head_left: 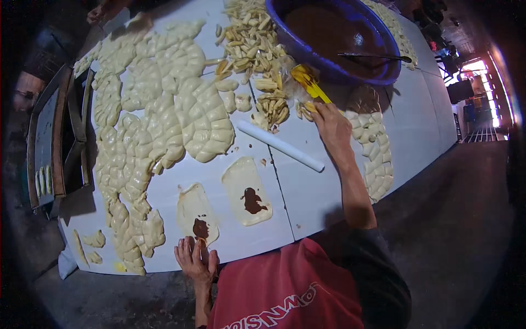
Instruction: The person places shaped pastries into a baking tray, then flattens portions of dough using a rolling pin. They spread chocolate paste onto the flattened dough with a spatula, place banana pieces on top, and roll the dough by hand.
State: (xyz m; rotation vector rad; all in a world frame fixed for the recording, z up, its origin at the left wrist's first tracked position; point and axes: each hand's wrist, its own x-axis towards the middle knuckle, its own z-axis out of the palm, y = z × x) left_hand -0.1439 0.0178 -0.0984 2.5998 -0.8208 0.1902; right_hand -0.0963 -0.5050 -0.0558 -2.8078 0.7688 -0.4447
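My left hand (196, 262) rests at the near table edge, fingers spread, their tips on the lower end of a flattened dough sheet (192, 211) beside a dark brown chocolate-like smear (201, 227). To its right lies a second dough sheet (236, 178) with a brown smear (253, 201). My right hand (333, 127) reaches out to the right, its fingertips closed on a pale yellow banana piece (310, 107). Just beyond the fingers lies a yellow-handled tool (310, 82), its far end partly in clear plastic. A pale rolling pin (280, 146) lies between the hands.
Many soft dough pieces (142, 131) cover the table's left side; more (377, 159) lie at right. A banana-piece heap (252, 41) is at the back. Beside it stands a blue tub (281, 24) of brown mixture with a dark-handled utensil (378, 56). Metal trays (46, 140) stand left.
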